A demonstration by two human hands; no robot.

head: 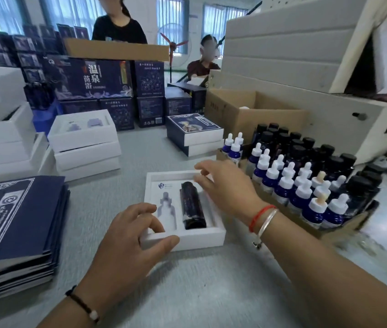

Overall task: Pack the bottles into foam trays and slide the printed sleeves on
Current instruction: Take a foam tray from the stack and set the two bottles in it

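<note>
A white foam tray [189,236] sits on the grey table [211,287] near the middle of its front part, with a dark bottle [191,205] lying in its right slot and the dropper-shaped left slot [166,209] unfilled. The left hand [126,242] grips the tray's near left corner, thumb pressed on the front wall and curled fingers [151,224] hooked over the rim into the tray. The right hand [225,185] hovers over the tray's far right corner with fingers loosely spread and slightly bent; it seems to hold nothing, though motion blur at the fingertips makes contact with the rim hard to judge. Just to the right of the tray, toward the table's right edge, a cardboard box [339,229] holds rows of blue dropper bottles [301,188] with white caps, and black-capped bottles [306,147] stand behind them. At the table's front left corner lies a stack of flat navy printed sleeves [15,223]. Beyond the tray, stacked white trays [86,147] stand to the left and a sleeved pack [193,132] to the right.
</note>
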